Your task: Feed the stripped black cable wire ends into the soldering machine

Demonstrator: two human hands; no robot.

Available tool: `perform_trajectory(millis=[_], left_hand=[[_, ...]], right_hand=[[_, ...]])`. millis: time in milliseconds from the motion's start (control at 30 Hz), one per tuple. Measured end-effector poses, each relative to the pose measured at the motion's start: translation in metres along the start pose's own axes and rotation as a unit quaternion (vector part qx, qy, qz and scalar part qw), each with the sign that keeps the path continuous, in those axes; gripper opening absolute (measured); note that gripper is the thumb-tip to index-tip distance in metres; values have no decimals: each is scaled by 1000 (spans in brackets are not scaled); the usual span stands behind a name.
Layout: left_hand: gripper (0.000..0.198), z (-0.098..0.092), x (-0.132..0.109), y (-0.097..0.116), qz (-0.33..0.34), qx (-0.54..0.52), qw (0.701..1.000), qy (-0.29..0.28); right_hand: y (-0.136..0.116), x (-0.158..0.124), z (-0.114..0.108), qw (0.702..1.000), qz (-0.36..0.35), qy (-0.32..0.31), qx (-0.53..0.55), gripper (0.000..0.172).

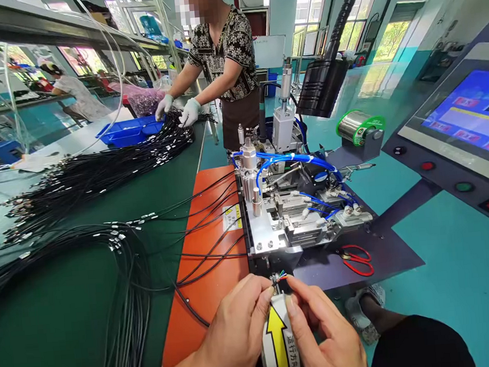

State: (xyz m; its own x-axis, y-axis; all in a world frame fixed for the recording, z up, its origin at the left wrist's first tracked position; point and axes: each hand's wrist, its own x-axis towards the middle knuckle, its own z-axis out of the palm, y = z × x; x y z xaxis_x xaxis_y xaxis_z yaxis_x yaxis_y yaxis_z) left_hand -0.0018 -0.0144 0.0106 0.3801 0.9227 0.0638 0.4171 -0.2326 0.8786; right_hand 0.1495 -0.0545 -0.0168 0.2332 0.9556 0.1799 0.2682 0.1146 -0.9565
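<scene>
My left hand (239,321) pinches the end of a black cable just in front of the metal machine (303,218). From that end fan out thin coloured wires (281,275), with red, green and blue among them. The thumb and index finger of my right hand (326,330) are bent close together at the wire tips, and the index fingertip touches the red one. Below the cable end, between my hands, is a white label with a yellow arrow (277,340). Several black cables (212,255) run from the machine across the orange mat (203,301).
Bundles of black cables (98,173) lie on the green table at left, near a blue tray (126,132). A person in white gloves handles cables behind them. Red-handled scissors (357,260), a solder spool (360,127) and a control screen (473,112) are at right.
</scene>
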Motion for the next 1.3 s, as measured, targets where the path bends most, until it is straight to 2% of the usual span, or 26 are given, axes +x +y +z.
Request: perform_trajectory(millis=[367, 533, 633, 767, 867, 1233, 1300], left_hand=[[25, 0, -2, 0, -4, 2, 1000, 3], [26, 1, -2, 2, 0, 15, 1000, 1], [26, 2, -1, 1, 4, 23, 1000, 2], [27, 2, 0, -1, 15, 31, 999, -3], [29, 2, 0, -1, 13, 30, 999, -5], [29, 0, 0, 1, 7, 49, 999, -15], [29, -1, 0, 0, 6, 49, 999, -16]], right_hand=[[3, -5, 3, 997, 61, -19, 45, 40], [8, 0, -3, 990, 125, -13, 70, 46], [10, 10, -9, 976, 185, -53, 106, 48], [2, 28, -16, 928, 260, -146, 224, 45], [-6, 37, -20, 912, 255, -187, 262, 35], [-8, 42, -23, 928, 216, -201, 226, 26], [-9, 44, -25, 923, 222, -214, 230, 26]])
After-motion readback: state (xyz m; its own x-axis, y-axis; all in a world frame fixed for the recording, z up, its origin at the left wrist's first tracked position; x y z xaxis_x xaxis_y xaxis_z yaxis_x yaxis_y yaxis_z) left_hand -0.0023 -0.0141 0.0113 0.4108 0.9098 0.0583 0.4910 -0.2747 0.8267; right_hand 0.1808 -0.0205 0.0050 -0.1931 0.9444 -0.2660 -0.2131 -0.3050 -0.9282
